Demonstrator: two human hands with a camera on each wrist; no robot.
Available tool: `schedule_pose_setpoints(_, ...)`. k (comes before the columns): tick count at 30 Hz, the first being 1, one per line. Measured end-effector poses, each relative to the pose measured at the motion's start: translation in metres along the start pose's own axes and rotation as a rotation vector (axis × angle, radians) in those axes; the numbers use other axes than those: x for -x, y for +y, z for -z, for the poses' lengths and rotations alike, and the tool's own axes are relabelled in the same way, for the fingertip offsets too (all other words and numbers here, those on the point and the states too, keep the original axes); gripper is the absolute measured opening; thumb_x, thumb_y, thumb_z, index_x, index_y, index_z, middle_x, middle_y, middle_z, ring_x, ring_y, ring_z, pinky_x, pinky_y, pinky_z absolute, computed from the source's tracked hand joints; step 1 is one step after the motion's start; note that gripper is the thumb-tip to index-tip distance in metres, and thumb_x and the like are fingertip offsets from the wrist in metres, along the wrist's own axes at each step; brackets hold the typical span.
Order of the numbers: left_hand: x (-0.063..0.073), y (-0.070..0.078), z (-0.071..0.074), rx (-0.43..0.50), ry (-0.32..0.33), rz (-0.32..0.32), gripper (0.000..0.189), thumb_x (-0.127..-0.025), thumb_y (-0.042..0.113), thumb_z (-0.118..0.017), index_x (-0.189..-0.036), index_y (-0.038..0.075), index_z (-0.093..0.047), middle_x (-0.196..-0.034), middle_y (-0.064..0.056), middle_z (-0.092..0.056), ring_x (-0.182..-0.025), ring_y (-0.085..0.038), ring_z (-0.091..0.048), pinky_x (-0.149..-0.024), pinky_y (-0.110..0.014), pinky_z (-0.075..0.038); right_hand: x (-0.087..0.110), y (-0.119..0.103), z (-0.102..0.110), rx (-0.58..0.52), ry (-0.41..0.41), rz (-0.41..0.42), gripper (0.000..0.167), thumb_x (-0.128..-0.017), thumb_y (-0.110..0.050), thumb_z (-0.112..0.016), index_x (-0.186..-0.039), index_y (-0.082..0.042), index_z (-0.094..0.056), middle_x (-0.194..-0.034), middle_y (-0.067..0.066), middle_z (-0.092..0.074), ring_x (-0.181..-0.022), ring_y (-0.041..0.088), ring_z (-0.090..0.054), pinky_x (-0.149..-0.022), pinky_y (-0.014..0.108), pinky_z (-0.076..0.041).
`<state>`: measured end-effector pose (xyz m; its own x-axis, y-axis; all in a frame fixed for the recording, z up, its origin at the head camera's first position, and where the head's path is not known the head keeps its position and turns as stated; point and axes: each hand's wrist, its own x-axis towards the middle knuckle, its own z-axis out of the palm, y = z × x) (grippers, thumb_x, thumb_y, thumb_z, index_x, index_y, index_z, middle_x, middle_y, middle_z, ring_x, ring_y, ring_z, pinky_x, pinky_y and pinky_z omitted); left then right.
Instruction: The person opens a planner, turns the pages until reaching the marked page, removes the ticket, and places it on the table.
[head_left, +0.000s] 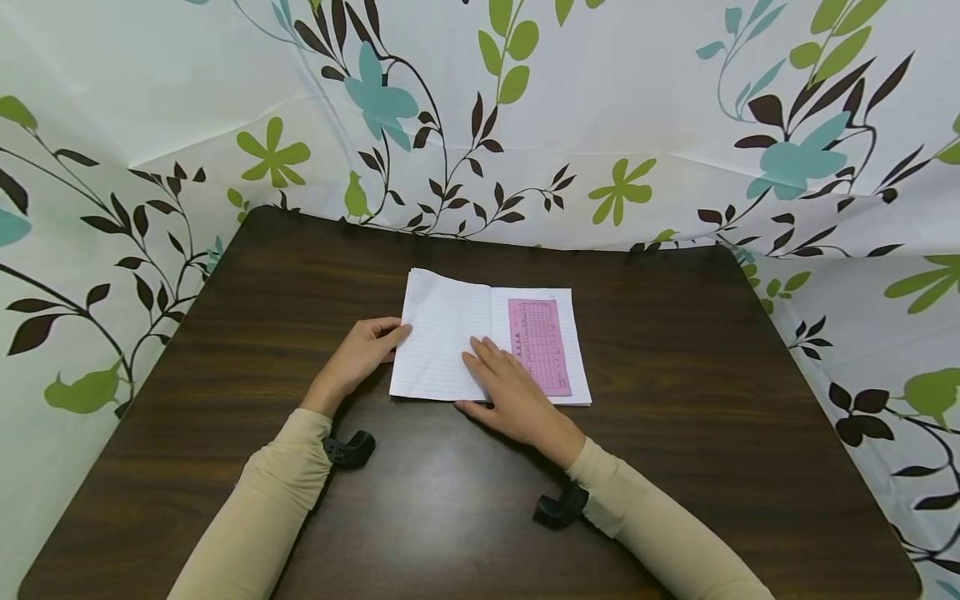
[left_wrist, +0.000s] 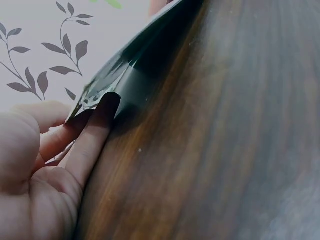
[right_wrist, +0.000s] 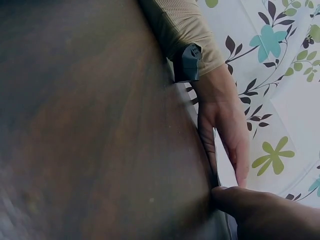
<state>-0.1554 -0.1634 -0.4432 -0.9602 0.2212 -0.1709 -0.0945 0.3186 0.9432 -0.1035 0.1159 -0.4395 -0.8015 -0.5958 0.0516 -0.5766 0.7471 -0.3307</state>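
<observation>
A notebook (head_left: 442, 342) lies spread on the dark table, with a lined left page and a pink printed panel (head_left: 540, 346) on the right page. My left hand (head_left: 357, 354) pinches the notebook's left edge between thumb and fingers. In the left wrist view that edge (left_wrist: 107, 80) is raised off the table, with the left fingers (left_wrist: 92, 145) underneath. My right hand (head_left: 517, 400) rests flat near the fold, fingers straight across the paper and thumb at the lower edge. The right wrist view shows the paper (right_wrist: 225, 165) nearly edge-on between both hands.
The brown wooden table (head_left: 675, 375) reaches back to a white curtain (head_left: 637, 100) with green, teal and dark plant prints. Each wrist carries a black camera, one on the left (head_left: 351, 450) and one on the right (head_left: 561, 507), close above the table.
</observation>
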Motion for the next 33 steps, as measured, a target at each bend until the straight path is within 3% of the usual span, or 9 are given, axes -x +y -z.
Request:
schedule_pose_setpoints(8,0.000,-0.002,0.001,-0.005,0.011,0.018,0.047,-0.110,0.034,-0.054,-0.141,0.000,-0.062,-0.139,-0.022,-0.064,-0.123,-0.028,-0.063,-0.107,-0.049,-0.054,-0.001,-0.002,0.001,-0.011,-0.013,-0.014,0.078,-0.102,-0.054,-0.062,-0.161,-0.009,-0.039,-0.173,0.012,-0.027,-0.162,0.030,-0.021,-0.130,0.051,-0.025)
schedule_pose_setpoints(12,0.001,-0.002,0.001,-0.001,0.014,0.027,0.047,-0.110,0.034,-0.054,-0.141,-0.001,-0.062,-0.139,-0.023,-0.064,-0.122,-0.027,-0.064,-0.106,-0.048,-0.055,-0.003,-0.001,0.011,-0.037,0.090,0.014,0.065,-0.103,-0.049,-0.062,-0.152,-0.008,-0.052,-0.167,0.012,-0.040,-0.156,0.030,-0.036,-0.126,0.050,-0.035)
schedule_pose_setpoints(14,0.000,-0.002,0.000,0.004,0.012,0.026,0.047,-0.110,0.033,-0.054,-0.141,-0.001,-0.062,-0.139,-0.023,-0.064,-0.122,-0.027,-0.064,-0.107,-0.048,-0.055,-0.004,0.004,0.022,-0.070,0.195,-0.005,0.049,-0.103,-0.041,-0.063,-0.139,-0.008,-0.065,-0.152,0.011,-0.059,-0.143,0.028,-0.055,-0.117,0.047,-0.046)
schedule_pose_setpoints(16,0.000,-0.001,0.000,0.003,0.007,0.022,0.047,-0.110,0.034,-0.054,-0.142,0.000,-0.061,-0.140,-0.022,-0.063,-0.124,-0.028,-0.063,-0.107,-0.049,-0.054,-0.004,0.015,0.035,-0.105,0.307,-0.072,0.033,-0.103,-0.033,-0.064,-0.123,-0.009,-0.073,-0.129,0.009,-0.073,-0.119,0.026,-0.069,-0.100,0.045,-0.057)
schedule_pose_setpoints(19,0.000,-0.001,-0.001,-0.004,-0.001,0.019,0.048,-0.110,0.035,-0.054,-0.143,0.000,-0.061,-0.142,-0.022,-0.063,-0.127,-0.030,-0.061,-0.109,-0.050,-0.053,0.000,0.037,0.053,-0.133,0.381,-0.266,0.022,-0.102,-0.026,-0.063,-0.110,-0.010,-0.076,-0.104,0.006,-0.075,-0.090,0.022,-0.070,-0.074,0.039,-0.057)
schedule_pose_setpoints(21,0.000,-0.001,-0.001,-0.011,-0.003,0.022,0.048,-0.110,0.035,-0.053,-0.143,0.000,-0.061,-0.142,-0.021,-0.063,-0.128,-0.030,-0.061,-0.109,-0.050,-0.053,0.003,0.053,0.062,-0.135,0.348,-0.401,0.024,-0.103,-0.027,-0.062,-0.112,-0.009,-0.074,-0.103,0.008,-0.072,-0.083,0.022,-0.065,-0.065,0.036,-0.051)
schedule_pose_setpoints(25,0.000,-0.002,0.000,-0.016,0.001,0.028,0.048,-0.110,0.035,-0.053,-0.143,0.000,-0.061,-0.142,-0.021,-0.063,-0.129,-0.031,-0.061,-0.109,-0.050,-0.053,0.007,0.076,0.071,-0.143,0.178,-0.580,0.038,-0.103,-0.036,-0.063,-0.122,-0.004,-0.069,-0.109,0.014,-0.068,-0.087,0.026,-0.060,-0.065,0.034,-0.048)
schedule_pose_setpoints(29,-0.001,-0.002,0.000,-0.011,0.004,0.024,0.049,-0.110,0.035,-0.054,-0.143,0.000,-0.061,-0.142,-0.021,-0.063,-0.128,-0.030,-0.061,-0.109,-0.050,-0.053,0.007,0.086,0.069,-0.134,0.072,-0.640,0.049,-0.100,-0.040,-0.067,-0.128,0.000,-0.064,-0.112,0.017,-0.065,-0.093,0.029,-0.059,-0.072,0.039,-0.051)
schedule_pose_setpoints(33,-0.001,-0.002,0.000,-0.019,0.006,0.017,0.048,-0.110,0.036,-0.054,-0.142,0.001,-0.062,-0.140,-0.021,-0.064,-0.126,-0.029,-0.062,-0.108,-0.050,-0.054,0.006,0.090,0.065,-0.130,0.068,-0.667,0.049,-0.098,-0.038,-0.072,-0.127,0.000,-0.062,-0.111,0.017,-0.064,-0.093,0.029,-0.058,-0.074,0.040,-0.050)
